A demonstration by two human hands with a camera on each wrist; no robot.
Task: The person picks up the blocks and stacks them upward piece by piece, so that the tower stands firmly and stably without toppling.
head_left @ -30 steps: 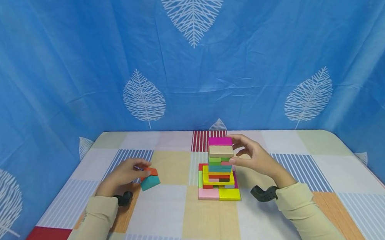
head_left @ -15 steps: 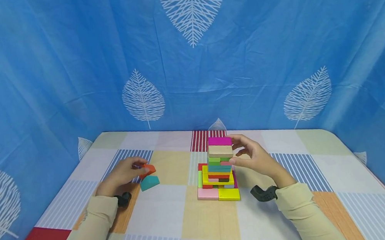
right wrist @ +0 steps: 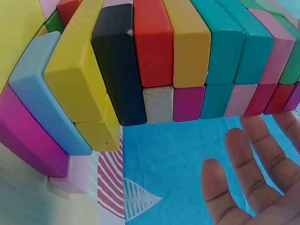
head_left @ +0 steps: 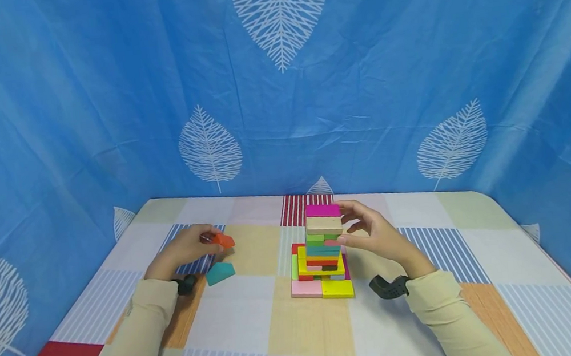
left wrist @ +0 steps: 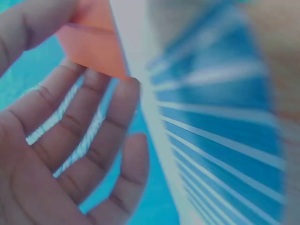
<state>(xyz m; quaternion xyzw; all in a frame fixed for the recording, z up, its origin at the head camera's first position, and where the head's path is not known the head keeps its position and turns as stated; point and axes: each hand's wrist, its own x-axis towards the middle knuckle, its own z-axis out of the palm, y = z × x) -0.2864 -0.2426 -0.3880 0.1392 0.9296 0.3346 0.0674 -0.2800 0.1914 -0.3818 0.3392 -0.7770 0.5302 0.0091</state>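
Note:
My left hand (head_left: pixel 185 250) pinches an orange block (head_left: pixel 225 240) between thumb and fingers; in the left wrist view the orange block (left wrist: pixel 91 50) sits at the fingertips, the lower fingers spread. A teal block (head_left: pixel 220 273) with a slanted top lies on the tablecloth just nearer than that hand. Around the upper right of a tower of coloured blocks (head_left: pixel 323 225) stands my right hand (head_left: pixel 380 237), thumb at the near corner and fingers towards the back. From the right wrist, the fairly straight fingers (right wrist: pixel 255 187) come up to the edge of the tower's upper layers.
Pink (head_left: pixel 306 288) and yellow (head_left: pixel 337 289) flat blocks form the tower's wide base. A patchwork cloth (head_left: pixel 310 324) covers the table. Blue curtains (head_left: pixel 358 79) with white leaf prints hang close behind it and along both sides.
My left hand has lifted the orange block off the teal one and carried it away, farther back on the table. The teal block stays in place; my right hand holds its position at the tower.

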